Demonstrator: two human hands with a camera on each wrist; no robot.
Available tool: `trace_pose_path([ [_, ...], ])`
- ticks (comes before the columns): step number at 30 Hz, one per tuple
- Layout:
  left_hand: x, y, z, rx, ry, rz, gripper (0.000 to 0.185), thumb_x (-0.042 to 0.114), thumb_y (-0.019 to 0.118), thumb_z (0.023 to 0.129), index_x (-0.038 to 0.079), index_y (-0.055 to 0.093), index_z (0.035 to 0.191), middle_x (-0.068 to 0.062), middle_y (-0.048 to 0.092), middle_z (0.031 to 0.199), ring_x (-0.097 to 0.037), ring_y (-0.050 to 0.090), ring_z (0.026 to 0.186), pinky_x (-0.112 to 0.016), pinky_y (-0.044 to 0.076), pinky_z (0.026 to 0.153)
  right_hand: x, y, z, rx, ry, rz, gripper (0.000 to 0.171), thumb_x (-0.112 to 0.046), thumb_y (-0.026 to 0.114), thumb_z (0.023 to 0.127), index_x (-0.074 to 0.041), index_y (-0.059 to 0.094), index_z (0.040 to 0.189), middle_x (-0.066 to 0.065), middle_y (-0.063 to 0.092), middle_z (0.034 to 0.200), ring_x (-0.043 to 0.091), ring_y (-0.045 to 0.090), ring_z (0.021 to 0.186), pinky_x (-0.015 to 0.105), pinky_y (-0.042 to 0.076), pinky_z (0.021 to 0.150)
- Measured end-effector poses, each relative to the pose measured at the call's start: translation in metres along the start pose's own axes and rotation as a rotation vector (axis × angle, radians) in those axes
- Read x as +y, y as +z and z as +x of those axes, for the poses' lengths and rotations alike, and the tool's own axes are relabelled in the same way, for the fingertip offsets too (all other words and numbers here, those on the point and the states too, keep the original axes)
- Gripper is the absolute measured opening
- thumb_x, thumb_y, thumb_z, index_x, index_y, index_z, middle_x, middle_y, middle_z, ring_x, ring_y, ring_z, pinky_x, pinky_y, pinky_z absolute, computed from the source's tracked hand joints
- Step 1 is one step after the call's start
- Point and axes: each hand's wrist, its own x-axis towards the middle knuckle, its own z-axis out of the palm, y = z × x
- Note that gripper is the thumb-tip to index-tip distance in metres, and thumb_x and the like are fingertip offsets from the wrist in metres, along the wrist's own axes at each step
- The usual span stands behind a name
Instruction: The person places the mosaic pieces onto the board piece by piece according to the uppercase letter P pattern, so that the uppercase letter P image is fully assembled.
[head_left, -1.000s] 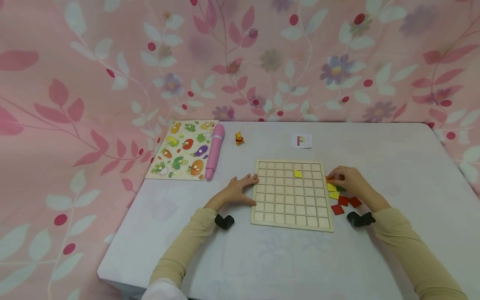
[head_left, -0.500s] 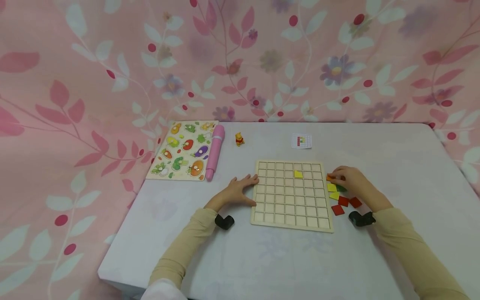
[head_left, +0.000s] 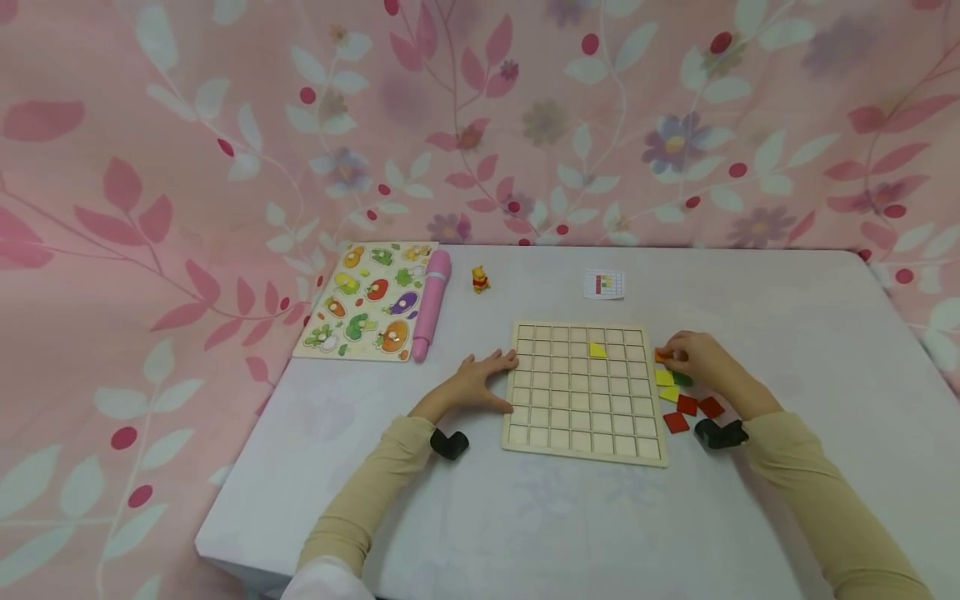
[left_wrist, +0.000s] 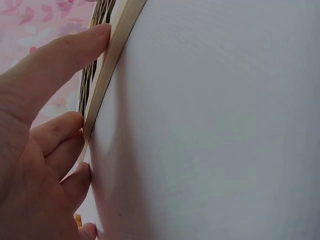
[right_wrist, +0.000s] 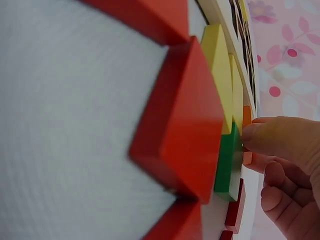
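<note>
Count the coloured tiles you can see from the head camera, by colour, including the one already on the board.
Yellow tiles: 3, one on the board, two beside it
Red tiles: 3
Green tile: 1
Orange tile: 1, pinched by the right hand
Total: 8; the hand may hide more.

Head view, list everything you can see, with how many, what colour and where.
Grid board: one, pale wood, table centre.
Yellow tile: one, in the board's second row.
Loose tiles: red, yellow, green, right of the board; count unclear.
Orange tile: one, at the right fingertips.
Pattern card: one, white, behind the board.
Bear figure: one, yellow.
Pink pen: one, beside the vegetable puzzle.
Table: one, whitish.
Left hand: against the board's left edge.
Right hand: pinches the orange tile.
</note>
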Motion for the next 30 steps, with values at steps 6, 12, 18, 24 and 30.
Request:
trace_pose_path([
  [6, 0.001, 0.000, 0.000, 0.003, -0.004, -0.010, 0.082, 0.035, 0.076, 0.070, 0.011, 0.036, 0.138, 0.002, 0.022, 0.145, -0.017, 0.013, 0.132, -0.052, 0.001, 0.102, 0.003, 0.001, -0.002, 0.040, -0.081, 0.010, 0.003, -0.002, 0.067, 0.077, 0.001, 0.066, 0.076, 0.014, 0.059, 0.084, 0.023, 0.054, 0.068, 0.037, 0.048, 0.059],
  [12, 0.001, 0.000, 0.000, -0.003, -0.013, 0.004, 0.082, 0.036, 0.075, 0.070, 0.012, 0.035, 0.138, 0.004, 0.021, 0.145, -0.015, 0.012, 0.132, -0.050, 0.000, 0.102, 0.003, 0.003, -0.003, 0.089, -0.126, 0.022, 0.008, 0.002, 0.068, 0.075, -0.004, 0.065, 0.072, 0.014, 0.059, 0.084, 0.023, 0.054, 0.068, 0.036, 0.048, 0.058],
  [18, 0.002, 0.000, -0.001, -0.002, -0.012, 0.003, 0.083, 0.035, 0.075, 0.071, 0.012, 0.035, 0.139, 0.004, 0.020, 0.145, -0.016, 0.012, 0.132, -0.051, 0.000, 0.102, 0.000, 0.003, -0.001, 0.128, -0.184, 0.045, 0.011, 0.005, 0.068, 0.073, -0.005, 0.065, 0.071, 0.013, 0.059, 0.084, 0.021, 0.052, 0.066, 0.031, 0.046, 0.054],
  [24, 0.002, 0.000, 0.000, -0.003, -0.011, 0.004, 0.083, 0.035, 0.076, 0.070, 0.011, 0.035, 0.139, 0.003, 0.021, 0.145, -0.016, 0.012, 0.132, -0.052, 0.000, 0.102, -0.004, 0.005, 0.000, 0.151, -0.225, 0.054, 0.011, 0.009, 0.069, 0.070, -0.002, 0.066, 0.070, 0.014, 0.058, 0.081, 0.016, 0.048, 0.060, 0.026, 0.044, 0.050],
  [30, 0.000, 0.001, 0.000, -0.003, -0.012, 0.010, 0.083, 0.036, 0.075, 0.070, 0.012, 0.035, 0.139, 0.004, 0.021, 0.145, -0.015, 0.012, 0.132, -0.051, 0.000, 0.102, -0.008, 0.006, 0.003, 0.169, -0.255, 0.038, 0.013, 0.009, 0.067, 0.069, -0.003, 0.063, 0.068, 0.014, 0.058, 0.082, 0.018, 0.050, 0.061, 0.027, 0.044, 0.049],
])
